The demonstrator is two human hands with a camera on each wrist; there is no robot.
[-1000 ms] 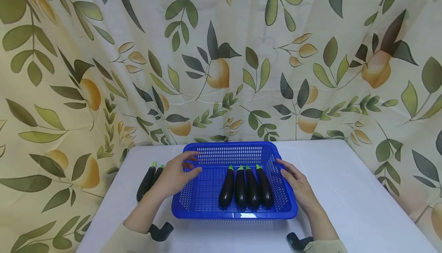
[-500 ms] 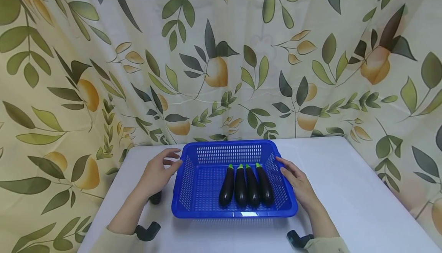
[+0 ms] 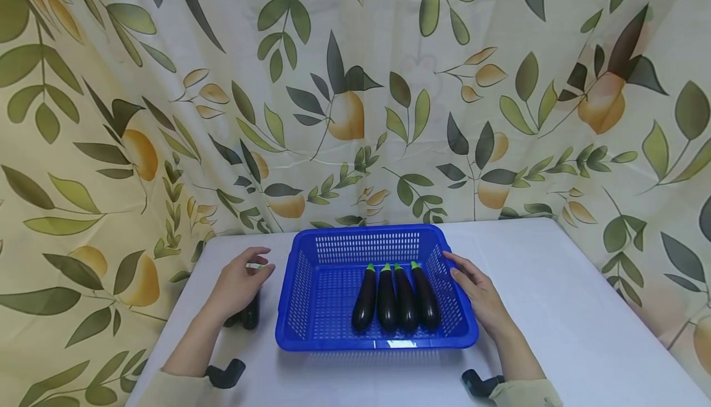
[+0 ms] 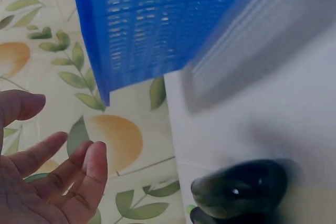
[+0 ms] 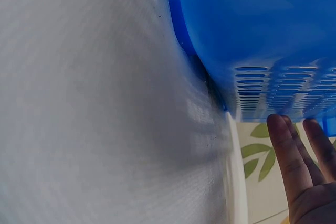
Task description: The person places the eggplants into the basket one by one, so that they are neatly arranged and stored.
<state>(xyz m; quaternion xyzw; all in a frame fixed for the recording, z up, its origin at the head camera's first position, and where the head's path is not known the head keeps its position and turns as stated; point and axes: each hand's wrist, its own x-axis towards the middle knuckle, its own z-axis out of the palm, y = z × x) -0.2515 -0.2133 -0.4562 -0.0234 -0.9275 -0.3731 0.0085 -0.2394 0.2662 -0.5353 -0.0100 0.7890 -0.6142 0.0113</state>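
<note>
A pale, smooth worktop [image 3: 577, 320] is seen across the lower part of the head view, its far edge set close against a curtain [image 3: 422, 110] by which the upper frame and both sides are filled. The curtain is printed with green and grey leaves and orange-yellow fruit on a cream ground, and soft vertical folds are shown in it. The far corners of the worktop are rounded, and its surface is tinted faintly bluish.

At the lower centre of the frame a blue basket [image 3: 333, 343] is placed, its walls and floor pierced with small slots; a soft shadow is cast beneath its near side. In its right half four eggplants [image 3: 387, 302] are laid side by side, their green stems pointed toward the top of the frame. To the left of the basket, at the lower left, two more eggplants [image 3: 252, 313] are laid on the worktop, partly covered by the left hand.

The left hand [image 3: 236, 286] is held over this pair, its fingers loosely bent and its thumb well apart from them; nothing is gripped. In the left wrist view it is shown clear of the basket. The right rim of the basket is touched by the right hand [image 3: 482, 296], whose fingers are extended. Beige sleeves [image 3: 180, 388] and black wrist devices [image 3: 226, 373] are worn on both arms.
</note>
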